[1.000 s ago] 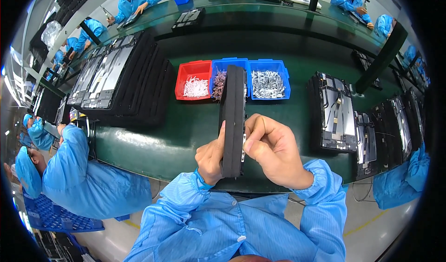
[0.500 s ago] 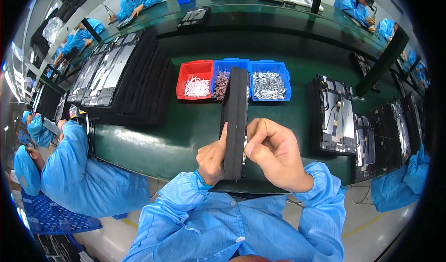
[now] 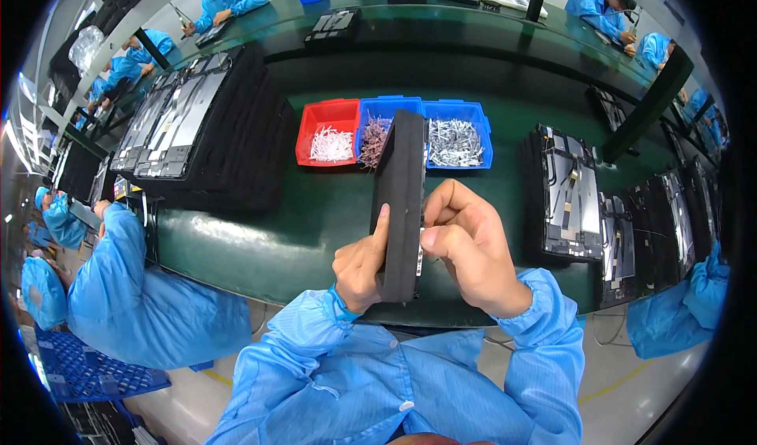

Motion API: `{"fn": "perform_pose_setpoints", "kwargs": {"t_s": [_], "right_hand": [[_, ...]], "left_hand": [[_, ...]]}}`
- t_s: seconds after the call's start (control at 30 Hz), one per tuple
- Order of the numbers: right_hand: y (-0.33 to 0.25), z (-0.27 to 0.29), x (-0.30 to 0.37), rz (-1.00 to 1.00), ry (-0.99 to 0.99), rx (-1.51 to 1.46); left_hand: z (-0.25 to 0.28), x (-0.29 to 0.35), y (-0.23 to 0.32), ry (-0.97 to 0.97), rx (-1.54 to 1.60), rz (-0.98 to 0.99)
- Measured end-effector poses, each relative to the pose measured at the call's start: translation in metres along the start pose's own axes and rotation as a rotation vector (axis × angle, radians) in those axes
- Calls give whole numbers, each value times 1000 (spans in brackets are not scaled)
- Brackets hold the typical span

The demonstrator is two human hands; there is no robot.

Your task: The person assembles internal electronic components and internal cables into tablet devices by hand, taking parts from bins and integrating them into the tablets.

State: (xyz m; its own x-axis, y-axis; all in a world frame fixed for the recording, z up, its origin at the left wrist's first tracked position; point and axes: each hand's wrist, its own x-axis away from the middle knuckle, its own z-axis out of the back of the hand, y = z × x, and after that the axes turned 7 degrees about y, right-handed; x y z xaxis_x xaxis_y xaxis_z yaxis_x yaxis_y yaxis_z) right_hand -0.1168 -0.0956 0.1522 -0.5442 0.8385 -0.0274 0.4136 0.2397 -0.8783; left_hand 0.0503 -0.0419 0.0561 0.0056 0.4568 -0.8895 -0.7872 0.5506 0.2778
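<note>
In front of my chest a thick black foam tray (image 3: 404,208) stands on its edge, tilted slightly, its flat back toward the left. My left hand (image 3: 359,274) grips it from the left side, index finger stretched up along the back. A narrow strip of the electronic parts (image 3: 419,257) set in the tray shows along its right edge; their face is turned away from view. At that edge my right hand (image 3: 469,248) is closed, thumb and fingers pinched together against the parts. Whatever lies between those fingertips is too small or hidden to make out.
Behind the tray sit a red bin (image 3: 302,141) of white pieces and two blue bins (image 3: 486,155) of small parts. Stacked foam trays with opened tablets stand left (image 3: 244,145) and right (image 3: 536,200). A co-worker (image 3: 150,311) sits close on my left. A dark post (image 3: 650,110) rises right.
My right thumb and fingertips have shifted a little up along the tray's right edge. The tray's lower end has moved slightly right. A co-worker's hands across the table have moved off a dark device.
</note>
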Motion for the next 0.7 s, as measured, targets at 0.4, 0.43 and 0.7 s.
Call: {"fn": "perform_pose_setpoints", "kwargs": {"t_s": [0.4,0.43,0.7], "right_hand": [[22,-6,17,175,-26,25],[23,-6,19,224,-54,54],[-12,40,15,591,60,399]], "left_hand": [[-3,1,-3,-12,54,24],[-5,4,-4,-13,63,21],[11,22,-1,148,160,494]]}}
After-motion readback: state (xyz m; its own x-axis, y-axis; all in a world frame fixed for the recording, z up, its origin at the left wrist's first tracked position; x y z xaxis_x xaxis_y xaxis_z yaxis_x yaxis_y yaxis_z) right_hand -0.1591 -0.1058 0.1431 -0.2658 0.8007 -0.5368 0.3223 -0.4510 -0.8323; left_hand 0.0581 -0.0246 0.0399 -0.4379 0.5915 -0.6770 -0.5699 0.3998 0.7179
